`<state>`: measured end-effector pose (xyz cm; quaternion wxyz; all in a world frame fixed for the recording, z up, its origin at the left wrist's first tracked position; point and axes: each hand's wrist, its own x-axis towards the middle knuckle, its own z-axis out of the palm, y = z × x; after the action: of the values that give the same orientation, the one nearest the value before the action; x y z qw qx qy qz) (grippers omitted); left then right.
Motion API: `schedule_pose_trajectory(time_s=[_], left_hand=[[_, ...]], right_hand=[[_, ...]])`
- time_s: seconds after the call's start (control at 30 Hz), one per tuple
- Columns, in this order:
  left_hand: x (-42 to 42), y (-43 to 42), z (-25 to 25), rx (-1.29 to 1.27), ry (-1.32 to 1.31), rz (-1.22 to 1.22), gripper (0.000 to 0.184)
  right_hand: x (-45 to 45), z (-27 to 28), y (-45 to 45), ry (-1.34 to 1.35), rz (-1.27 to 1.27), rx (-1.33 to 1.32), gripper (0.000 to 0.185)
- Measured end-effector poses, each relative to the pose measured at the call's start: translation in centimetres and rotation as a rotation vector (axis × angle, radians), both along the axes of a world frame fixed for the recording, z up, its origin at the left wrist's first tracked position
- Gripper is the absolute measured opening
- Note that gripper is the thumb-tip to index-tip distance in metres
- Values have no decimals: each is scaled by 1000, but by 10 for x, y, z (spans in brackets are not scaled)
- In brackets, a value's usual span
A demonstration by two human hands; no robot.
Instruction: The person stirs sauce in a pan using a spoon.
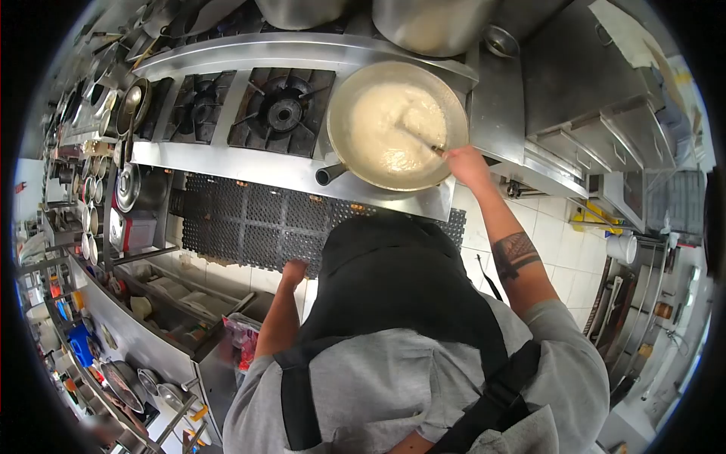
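A wide pan (342, 121) sits on the stove's right part, with a pale, creamy liquid (378, 113) in it. Its black handle points down and left. My right hand (466, 165) is closed around the handle of a utensil (420, 141) at the pan's right rim; the utensil's far end is in the liquid. My left hand (295, 270) hangs low beside the black apron, over the dark floor mat and away from the pan. Its fingers are too small and turned away to make out.
An uncovered burner (284, 113) lies left of the pan. Large pots (431, 26) stand behind it. A steel counter (497, 106) is on the right. A black perforated mat (249, 219) covers the floor. Shelves with pans and a container counter (151, 325) line the left.
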<state>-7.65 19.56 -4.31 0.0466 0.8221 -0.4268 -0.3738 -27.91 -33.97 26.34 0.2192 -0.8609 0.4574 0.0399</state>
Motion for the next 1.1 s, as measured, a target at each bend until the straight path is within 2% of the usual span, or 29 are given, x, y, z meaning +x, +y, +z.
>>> schedule_pose_trajectory(time_s=[0.03,0.1,0.13,0.17,0.23,0.27,0.33,0.4,0.43,0.5,0.53,0.57,0.6,0.63,0.67,0.7,0.77,0.8,0.87,0.97,1.0,1.03,1.07,1.1], left_hand=[[4,1,3,-50,-8,2,14],[3,4,4,-149,-10,16,15],[5,9,-13,-179,104,190,12],[2,10,-13,-176,111,200,12],[8,5,-5,-150,-103,-48,16],[7,-11,17,57,-102,-90,14],[6,-10,16,10,-148,-182,13],[7,-10,18,-87,-217,-291,11],[8,-14,17,-87,-218,-291,11],[9,-20,8,-136,-127,-54,11],[11,-29,13,-12,-128,-88,16],[7,-29,13,-11,-120,-77,16],[4,-29,14,-160,-86,23,16],[4,-31,16,-310,-55,118,17],[7,-32,17,-280,-152,-88,16],[5,-34,15,-284,-153,-88,16],[3,-34,13,-74,-149,-152,13],[4,-31,13,-75,-155,-155,13],[1,-24,13,-146,-113,-80,14],[0,-12,6,-226,-138,-102,14],[-3,-8,4,-223,-135,-101,14],[-4,-6,2,-91,-123,-117,14],[-5,-7,-1,36,-113,-135,15],[-7,-7,-3,31,-115,-140,15]], right_hand=[[1,-7,3,31,68,29,31],[-23,23,-10,114,40,106,31],[-39,37,-23,172,11,114,31],[-48,43,-31,232,-15,122,31],[-43,26,-46,208,18,44,31],[-41,14,-52,173,42,-41,32],[-12,-15,-26,76,-52,15,33],[-4,-20,-19,-23,-141,73,35],[-9,-16,-18,14,-63,91,37],[-28,-1,-25,61,26,113,39],[-44,18,-38,100,44,122,39],[-50,29,-45,139,63,129,38],[-44,27,-46,144,71,130,38],[-35,23,-46,111,-62,162,37],[-26,19,-43,76,-196,192,35],[-16,5,-33,75,-197,188,35],[6,-24,-11,-13,-85,10,31],[2,-20,-11,-18,-88,8,31],[-19,-4,-16,126,66,114,30],[-49,34,-42,235,214,17,28],[-45,36,-45,217,-10,36,26],[-35,28,-39,216,-12,36,26],[-20,14,-27,78,-76,68,26],[-10,1,-18,-60,-139,99,26]])
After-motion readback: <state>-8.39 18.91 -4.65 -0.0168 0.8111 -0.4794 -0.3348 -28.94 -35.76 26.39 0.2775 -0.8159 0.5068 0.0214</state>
